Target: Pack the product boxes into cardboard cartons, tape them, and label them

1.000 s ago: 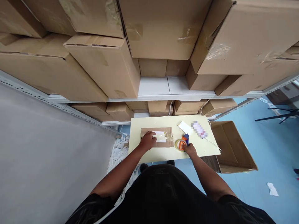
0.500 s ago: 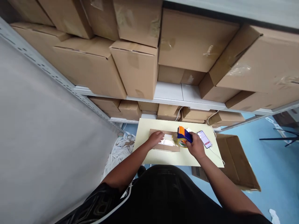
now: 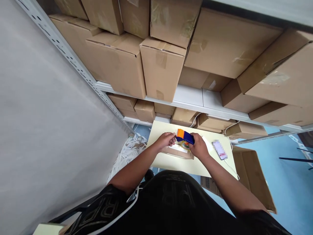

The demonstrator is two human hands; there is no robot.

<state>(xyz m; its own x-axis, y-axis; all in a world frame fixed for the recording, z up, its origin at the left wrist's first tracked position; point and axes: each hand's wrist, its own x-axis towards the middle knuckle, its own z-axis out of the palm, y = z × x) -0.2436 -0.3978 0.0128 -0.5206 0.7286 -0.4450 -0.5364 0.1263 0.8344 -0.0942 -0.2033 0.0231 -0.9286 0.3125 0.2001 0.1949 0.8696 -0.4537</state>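
My right hand [image 3: 200,147] grips a blue and orange tape dispenser [image 3: 187,137] with a roll of tape in it, held over a small cardboard box [image 3: 182,154]. The box lies on a pale yellow table [image 3: 168,162] and has a white label and shiny tape on top. My left hand [image 3: 166,141] is closed in a pinch right at the dispenser's orange front end. Whatever is between its fingertips is too small to make out. Both hands and the dispenser hide much of the box top.
A phone [image 3: 219,150] with a cable lies on the table's right side, near a white paper [image 3: 207,143]. Shelves of cardboard boxes [image 3: 162,70] rise behind. An open carton [image 3: 251,176] stands right of the table; shredded white paper [image 3: 122,156] covers the floor at left.
My right hand has brought the dispenser leftward over the box and turned it. My left hand has lifted off the box top and closed at the dispenser's front. The camera view has shifted.
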